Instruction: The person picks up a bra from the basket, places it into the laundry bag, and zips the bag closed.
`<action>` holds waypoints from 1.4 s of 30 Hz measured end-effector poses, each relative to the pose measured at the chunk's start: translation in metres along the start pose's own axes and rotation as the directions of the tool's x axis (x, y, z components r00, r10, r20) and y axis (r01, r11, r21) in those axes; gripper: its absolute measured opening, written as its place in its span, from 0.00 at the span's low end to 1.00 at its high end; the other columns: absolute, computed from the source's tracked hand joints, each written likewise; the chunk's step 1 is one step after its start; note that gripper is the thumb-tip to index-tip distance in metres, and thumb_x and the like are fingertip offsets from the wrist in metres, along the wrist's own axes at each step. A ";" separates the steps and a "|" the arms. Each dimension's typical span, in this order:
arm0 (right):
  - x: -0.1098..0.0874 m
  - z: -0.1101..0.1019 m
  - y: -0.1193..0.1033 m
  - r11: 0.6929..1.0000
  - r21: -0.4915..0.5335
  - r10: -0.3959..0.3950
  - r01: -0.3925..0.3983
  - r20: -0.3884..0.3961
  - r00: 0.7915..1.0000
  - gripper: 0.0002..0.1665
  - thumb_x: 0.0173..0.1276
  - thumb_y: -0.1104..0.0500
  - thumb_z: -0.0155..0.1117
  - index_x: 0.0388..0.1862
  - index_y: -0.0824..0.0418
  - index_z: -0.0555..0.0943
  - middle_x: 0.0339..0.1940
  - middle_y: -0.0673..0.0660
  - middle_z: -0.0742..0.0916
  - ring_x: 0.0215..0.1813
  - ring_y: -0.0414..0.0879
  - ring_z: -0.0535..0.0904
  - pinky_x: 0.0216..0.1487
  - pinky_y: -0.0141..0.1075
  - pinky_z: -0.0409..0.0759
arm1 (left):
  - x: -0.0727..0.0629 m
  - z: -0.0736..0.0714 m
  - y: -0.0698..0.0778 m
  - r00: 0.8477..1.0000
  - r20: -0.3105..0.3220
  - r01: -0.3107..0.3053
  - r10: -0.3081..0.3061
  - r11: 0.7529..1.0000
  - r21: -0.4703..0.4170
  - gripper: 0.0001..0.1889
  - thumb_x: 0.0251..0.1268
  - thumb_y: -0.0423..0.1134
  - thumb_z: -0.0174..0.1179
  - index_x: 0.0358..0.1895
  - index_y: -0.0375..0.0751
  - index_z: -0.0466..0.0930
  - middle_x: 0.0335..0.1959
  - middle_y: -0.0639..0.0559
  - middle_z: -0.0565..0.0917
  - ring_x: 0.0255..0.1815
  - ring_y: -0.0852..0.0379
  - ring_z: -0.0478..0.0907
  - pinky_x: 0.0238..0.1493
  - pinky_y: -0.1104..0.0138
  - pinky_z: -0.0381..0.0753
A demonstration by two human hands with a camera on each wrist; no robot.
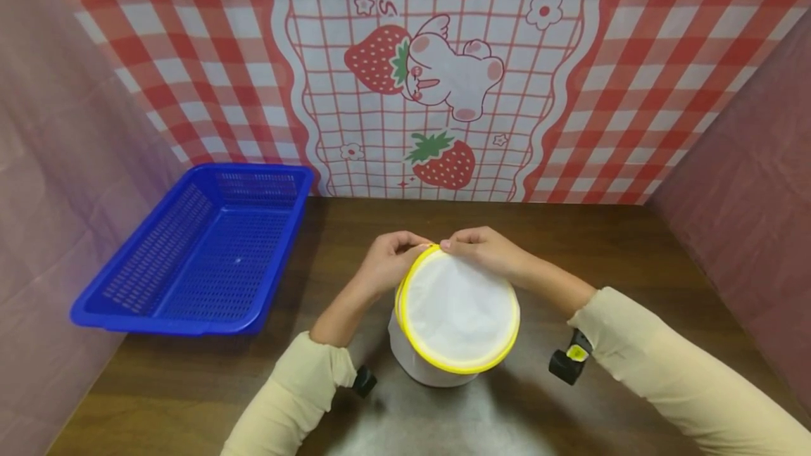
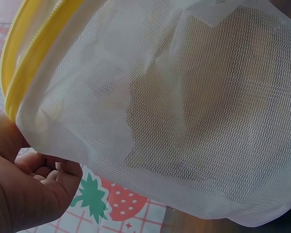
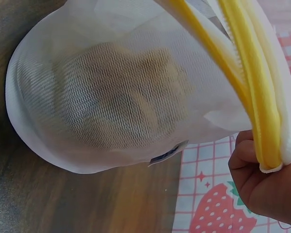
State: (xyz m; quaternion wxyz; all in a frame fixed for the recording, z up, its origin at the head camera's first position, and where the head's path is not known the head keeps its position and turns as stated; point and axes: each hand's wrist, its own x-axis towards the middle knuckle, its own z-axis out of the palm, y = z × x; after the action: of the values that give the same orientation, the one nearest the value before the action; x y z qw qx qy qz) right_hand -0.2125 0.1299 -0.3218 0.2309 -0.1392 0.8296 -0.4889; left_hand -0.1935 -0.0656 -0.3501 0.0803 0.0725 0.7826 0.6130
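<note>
A white mesh laundry bag (image 1: 461,312) with yellow zipper trim (image 3: 262,97) stands on the table between both hands. Its round lid lies over the top, with a narrow gap showing at the left rim. At the far rim my left hand (image 1: 385,264) pinches the bag's edge by the yellow trim. Right beside it, my right hand (image 1: 486,249) grips the trim between thumb and fingers. Through the mesh in the right wrist view, a brownish soft-looking item (image 3: 121,97) shows inside the bag, its kind blurred by the weave. A small dark label (image 3: 168,153) sticks out from the bag's side.
A blue perforated plastic basket (image 1: 279,287) stands on the left of the brown wooden table (image 1: 608,245). Behind the table hangs a red-and-white checked cloth (image 1: 633,90) with strawberry prints. Pinkish curtains (image 1: 747,181) close off both sides.
</note>
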 end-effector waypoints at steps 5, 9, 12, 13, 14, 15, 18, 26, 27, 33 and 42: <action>-0.002 -0.001 0.002 1.000 0.021 0.008 -0.008 -0.003 1.000 0.21 0.69 0.48 0.55 0.40 0.66 0.80 0.26 0.52 0.83 0.25 0.42 0.79 0.28 0.36 0.81 | -0.001 0.000 0.001 1.000 0.001 -0.004 0.004 1.000 0.000 0.11 0.64 0.40 0.58 0.43 0.36 0.83 0.39 0.43 0.84 0.31 0.57 0.79 0.33 0.69 0.80; -0.002 -0.003 0.001 1.000 0.004 0.002 -0.002 -0.004 1.000 0.20 0.68 0.48 0.56 0.38 0.65 0.81 0.27 0.52 0.83 0.26 0.43 0.79 0.28 0.36 0.81 | -0.001 0.000 0.001 1.000 0.009 0.000 0.000 1.000 0.006 0.11 0.64 0.40 0.59 0.43 0.36 0.83 0.39 0.44 0.84 0.32 0.58 0.78 0.33 0.69 0.80; -0.001 -0.004 -0.002 1.000 -0.024 -0.015 0.015 0.008 1.000 0.19 0.68 0.49 0.56 0.39 0.64 0.83 0.30 0.53 0.83 0.29 0.43 0.79 0.31 0.34 0.80 | 0.000 0.000 0.002 1.000 0.011 0.004 -0.004 1.000 0.004 0.11 0.64 0.40 0.59 0.42 0.36 0.83 0.39 0.43 0.84 0.32 0.58 0.79 0.34 0.69 0.80; -0.001 -0.004 -0.003 0.999 -0.034 -0.020 0.021 0.017 1.000 0.18 0.68 0.49 0.56 0.39 0.63 0.83 0.32 0.53 0.83 0.30 0.43 0.78 0.32 0.34 0.80 | 0.000 0.000 0.002 1.000 0.013 0.006 -0.006 1.000 0.003 0.11 0.64 0.40 0.59 0.42 0.36 0.83 0.39 0.43 0.84 0.32 0.57 0.79 0.34 0.69 0.80; -0.001 -0.004 -0.004 0.999 -0.042 -0.025 0.026 0.025 0.999 0.18 0.68 0.49 0.56 0.40 0.63 0.83 0.33 0.53 0.83 0.31 0.43 0.78 0.33 0.34 0.80 | 0.000 0.000 0.003 1.000 0.016 0.006 -0.006 1.000 0.001 0.11 0.64 0.40 0.58 0.42 0.36 0.83 0.39 0.43 0.84 0.32 0.57 0.79 0.34 0.69 0.80; 0.000 -0.004 -0.005 0.998 -0.048 -0.029 0.030 0.032 0.999 0.18 0.68 0.49 0.56 0.40 0.63 0.83 0.34 0.54 0.83 0.32 0.43 0.78 0.33 0.33 0.79 | 0.000 0.000 0.003 1.000 0.016 0.006 -0.006 1.000 0.000 0.11 0.64 0.40 0.58 0.42 0.36 0.83 0.38 0.43 0.84 0.32 0.57 0.79 0.33 0.68 0.80; 0.000 -0.004 -0.007 0.998 -0.052 -0.031 0.033 0.050 0.998 0.18 0.69 0.50 0.56 0.40 0.63 0.83 0.35 0.54 0.83 0.31 0.42 0.78 0.32 0.33 0.79 | 0.000 0.000 0.003 1.000 0.015 0.007 -0.007 1.000 0.003 0.11 0.64 0.40 0.59 0.42 0.36 0.83 0.38 0.43 0.84 0.31 0.57 0.78 0.33 0.68 0.80; -0.001 -0.002 -0.005 1.000 -0.024 -0.017 0.018 0.046 0.999 0.19 0.69 0.50 0.55 0.41 0.65 0.82 0.30 0.52 0.83 0.26 0.42 0.79 0.29 0.35 0.80 | 0.000 0.000 0.001 1.000 -0.011 0.012 -0.012 1.000 0.029 0.10 0.64 0.39 0.59 0.42 0.36 0.83 0.38 0.43 0.84 0.30 0.57 0.78 0.32 0.68 0.80; -0.001 -0.002 -0.005 1.000 -0.021 -0.008 0.009 0.043 0.999 0.19 0.69 0.50 0.55 0.41 0.65 0.82 0.29 0.52 0.83 0.26 0.42 0.80 0.29 0.36 0.81 | -0.001 0.000 0.001 1.000 -0.013 0.014 -0.014 0.999 0.033 0.10 0.64 0.39 0.59 0.42 0.36 0.83 0.38 0.43 0.84 0.30 0.57 0.78 0.32 0.68 0.80; -0.002 -0.003 -0.003 1.000 -0.003 0.012 -0.012 0.031 0.999 0.19 0.70 0.50 0.54 0.41 0.66 0.81 0.28 0.52 0.84 0.26 0.43 0.81 0.30 0.37 0.82 | 0.000 0.000 0.002 1.000 -0.020 0.025 -0.024 0.999 0.048 0.11 0.64 0.39 0.59 0.42 0.36 0.83 0.37 0.43 0.84 0.29 0.57 0.78 0.32 0.69 0.80; -0.002 -0.002 -0.002 1.000 0.029 -0.002 0.001 0.022 1.000 0.19 0.69 0.50 0.55 0.41 0.66 0.81 0.28 0.51 0.84 0.26 0.43 0.81 0.29 0.36 0.81 | 0.000 -0.002 0.003 0.999 -0.009 0.031 -0.031 0.999 0.032 0.11 0.64 0.40 0.59 0.43 0.37 0.83 0.38 0.44 0.84 0.31 0.56 0.78 0.33 0.68 0.81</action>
State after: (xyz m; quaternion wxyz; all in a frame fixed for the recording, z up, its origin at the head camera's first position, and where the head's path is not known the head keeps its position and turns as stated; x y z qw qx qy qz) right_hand -0.2120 0.1313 -0.3192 0.2416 -0.1418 0.8198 -0.4994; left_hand -0.1939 -0.0663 -0.3470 0.0852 0.0591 0.7937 0.5994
